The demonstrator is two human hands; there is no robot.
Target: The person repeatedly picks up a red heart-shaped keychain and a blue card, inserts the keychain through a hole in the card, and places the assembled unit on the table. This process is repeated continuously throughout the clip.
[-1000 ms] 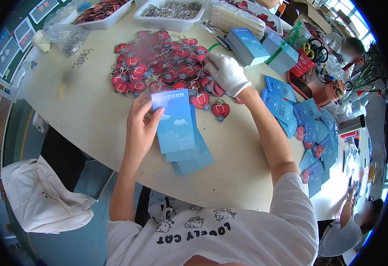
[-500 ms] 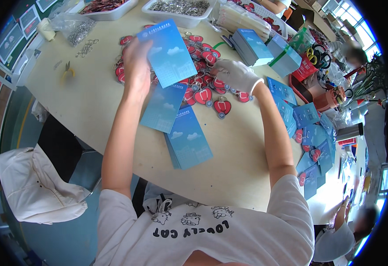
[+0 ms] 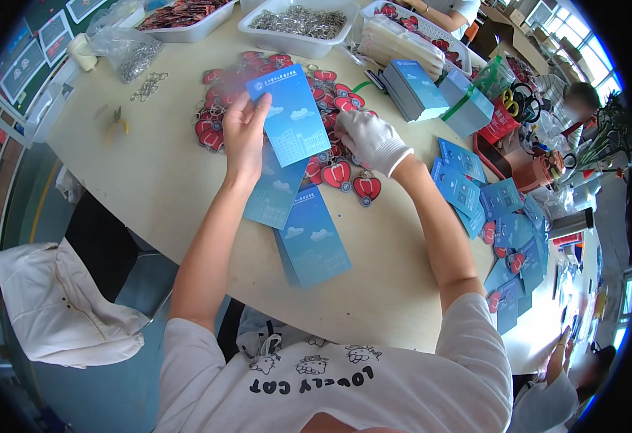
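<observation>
Head view: the left hand [image 3: 244,137] holds a blue card [image 3: 292,119]. The right hand [image 3: 374,141] curls by red hearts [image 3: 336,174] toward the far edge of the worktop [image 3: 384,278]; I cannot tell its grip.

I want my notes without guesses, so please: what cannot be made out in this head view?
Head view: whether the gloved right hand grips anything; it hides its own grasp.
Head view: lower blue card, partly under upper blue card in left hand.
Head view: part of the red heart pile, blurred by haze.
Head view: most of the co-worker, cut off by the top edge.
</observation>
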